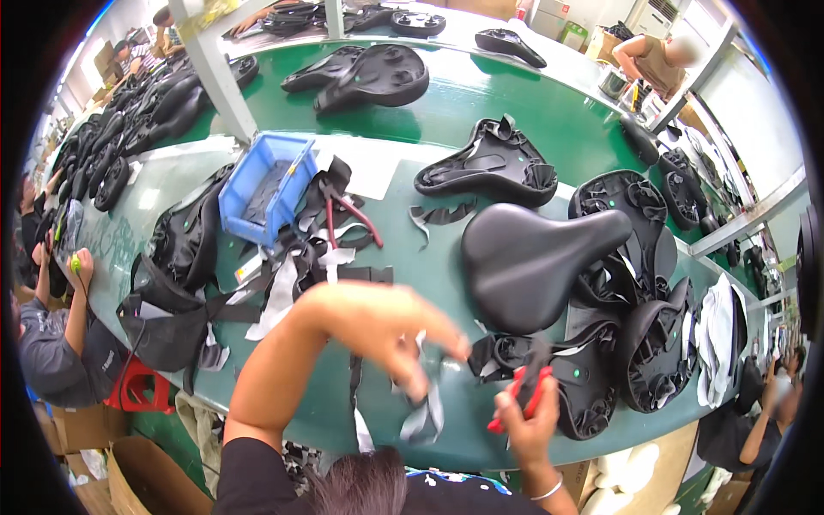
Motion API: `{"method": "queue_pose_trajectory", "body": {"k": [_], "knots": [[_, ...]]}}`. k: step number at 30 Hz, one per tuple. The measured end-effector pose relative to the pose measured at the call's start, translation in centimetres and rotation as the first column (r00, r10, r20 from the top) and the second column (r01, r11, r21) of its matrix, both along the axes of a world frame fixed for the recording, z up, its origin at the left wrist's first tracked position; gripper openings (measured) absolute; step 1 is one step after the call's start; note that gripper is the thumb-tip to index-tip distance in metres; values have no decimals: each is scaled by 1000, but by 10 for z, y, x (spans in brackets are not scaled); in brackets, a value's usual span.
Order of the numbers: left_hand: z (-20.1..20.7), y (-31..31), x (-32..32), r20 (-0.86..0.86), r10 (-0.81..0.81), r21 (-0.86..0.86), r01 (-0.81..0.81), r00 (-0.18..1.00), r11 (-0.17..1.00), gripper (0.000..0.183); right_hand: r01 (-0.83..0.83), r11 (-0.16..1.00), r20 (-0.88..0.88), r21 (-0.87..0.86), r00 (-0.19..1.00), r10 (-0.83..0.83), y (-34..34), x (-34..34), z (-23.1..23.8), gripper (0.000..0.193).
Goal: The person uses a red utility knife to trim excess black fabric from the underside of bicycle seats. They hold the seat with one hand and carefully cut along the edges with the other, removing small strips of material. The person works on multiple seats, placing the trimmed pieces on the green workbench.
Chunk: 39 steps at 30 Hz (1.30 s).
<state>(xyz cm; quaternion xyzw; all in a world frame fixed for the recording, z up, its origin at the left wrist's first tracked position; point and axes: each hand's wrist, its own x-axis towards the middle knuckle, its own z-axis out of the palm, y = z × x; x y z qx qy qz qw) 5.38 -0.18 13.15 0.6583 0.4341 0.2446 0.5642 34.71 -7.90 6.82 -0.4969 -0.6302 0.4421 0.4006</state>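
Observation:
My left hand point(386, 330) reaches over the middle of the green table, fingers bent downward and apart, with nothing seen gripped. Just below its fingertips is a loose grey strip of material point(422, 416), slightly smeared. My right hand point(534, 421) is closed round red-handled pliers point(524, 393), their dark jaws pointing up and blurred. Beyond the pliers lies a smooth black bicycle saddle point(532, 266), top side up. Close to the right hand, an upturned saddle point(590, 378) shows its hollow underside and gathered cover edges. Another black upturned saddle point(657, 352) sits to its right.
A blue plastic bin point(268, 189) stands left of centre, beside red-handled pincers point(343, 210) and black scraps. An upturned saddle point(489, 163) lies farther back. Metal posts point(215, 73) rise from the table. A co-worker point(64, 335) is at the left; others work farther off.

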Motion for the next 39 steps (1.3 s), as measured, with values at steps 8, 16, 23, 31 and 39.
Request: {"method": "queue_pose_trajectory", "body": {"k": [8,16,23,31,39], "knots": [[-109,185,38,275,934,-816,-459,227,352,80,-64,974,-97,-218,994,43,-28,-11,-49,38],[-58,151,-17,724,687,-330,-904,-57,272,22,-90,988,-71,-128,994,81,-25,-10,-56,45],[-55,-35,-34,509,802,-280,-820,314,499,27,-55,994,-472,-92,882,5,-14,-14,-25,37],[-46,-89,-7,220,740,-354,-654,636,668,38,-567,694,450,444,811,375,24,13,7,57],[-43,-65,-8,187,610,-188,-581,770,792,38,-822,529,914,212,358,191,50,2,52,59]]}}
